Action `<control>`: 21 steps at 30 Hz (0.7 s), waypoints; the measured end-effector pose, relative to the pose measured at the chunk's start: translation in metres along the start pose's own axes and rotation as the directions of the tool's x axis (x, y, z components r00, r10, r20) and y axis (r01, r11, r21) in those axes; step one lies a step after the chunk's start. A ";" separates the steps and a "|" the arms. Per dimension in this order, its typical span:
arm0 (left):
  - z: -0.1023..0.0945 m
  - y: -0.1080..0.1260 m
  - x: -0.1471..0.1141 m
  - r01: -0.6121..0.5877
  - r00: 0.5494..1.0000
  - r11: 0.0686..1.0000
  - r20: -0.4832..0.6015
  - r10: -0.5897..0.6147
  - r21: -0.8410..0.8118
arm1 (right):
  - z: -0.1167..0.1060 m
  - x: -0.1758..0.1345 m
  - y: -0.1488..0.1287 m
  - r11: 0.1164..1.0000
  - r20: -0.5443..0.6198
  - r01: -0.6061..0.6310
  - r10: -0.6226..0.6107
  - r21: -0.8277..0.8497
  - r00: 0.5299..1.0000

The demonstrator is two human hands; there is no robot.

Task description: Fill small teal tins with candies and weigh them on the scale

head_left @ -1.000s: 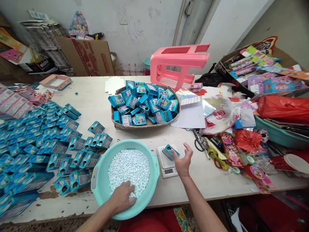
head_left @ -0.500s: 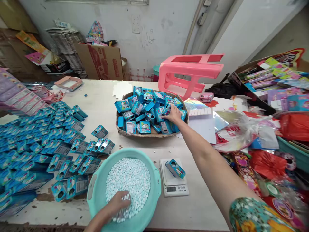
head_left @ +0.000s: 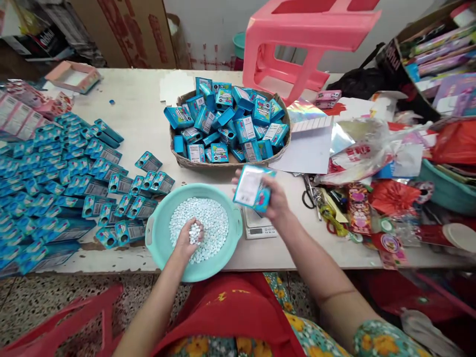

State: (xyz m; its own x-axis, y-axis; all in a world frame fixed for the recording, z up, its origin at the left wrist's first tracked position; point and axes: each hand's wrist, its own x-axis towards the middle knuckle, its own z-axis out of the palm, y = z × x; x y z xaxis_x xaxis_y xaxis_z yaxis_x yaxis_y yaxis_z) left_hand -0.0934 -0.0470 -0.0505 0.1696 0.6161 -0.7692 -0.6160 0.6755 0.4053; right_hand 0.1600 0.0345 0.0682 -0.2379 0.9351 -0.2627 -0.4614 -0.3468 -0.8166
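My left hand is curled around a scoop of small white candies, inside the turquoise basin. More pale candies lie under and around it. In my right hand is a small blue candy box, held above the table between basin and basket with its pale panel towards me. Below that box a white digital scale is partly hidden; whether anything rests on its plate I cannot tell. Behind, a shallow basket is heaped with blue boxes.
Many blue boxes stand packed together on the left of the table. A pink plastic stool lies on its side at the back. Scissors, plastic bags and wrappers clutter the right side.
My right hand has come from the basket towards me with a blue box. My left hand has closed on candies and turned upward in the basin. The view has tilted down.
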 end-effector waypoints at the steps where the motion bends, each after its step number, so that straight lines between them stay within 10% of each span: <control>1: 0.004 0.004 -0.003 -0.001 1.000 1.000 0.005 0.001 -0.001 | 0.004 -0.013 0.020 0.998 -0.064 -0.064 0.064 0.007 0.996; 5: 0.035 0.025 -0.036 -0.129 0.991 0.991 0.033 0.130 -0.046 | 0.014 -0.049 0.090 0.949 -0.200 -0.025 -0.041 -0.316 0.979; 11: 0.084 0.029 -0.068 -0.487 0.867 0.867 0.058 0.494 -0.107 | 0.039 -0.070 0.130 0.660 0.026 0.198 -0.261 -0.725 0.965; 21: 0.077 0.021 -0.062 -0.709 0.701 0.701 -0.038 0.713 0.076 | 0.059 -0.062 0.133 0.496 0.160 0.332 -0.357 -0.802 0.920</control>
State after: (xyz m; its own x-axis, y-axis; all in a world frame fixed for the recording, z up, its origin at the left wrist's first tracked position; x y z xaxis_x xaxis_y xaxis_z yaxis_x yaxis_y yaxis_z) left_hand -0.0577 -0.0398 0.0437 -0.3497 0.8974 -0.2691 -0.4940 0.0674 0.8669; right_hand 0.0628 -0.0740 0.0066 -0.1911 0.9727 0.1319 0.3781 0.1970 -0.9046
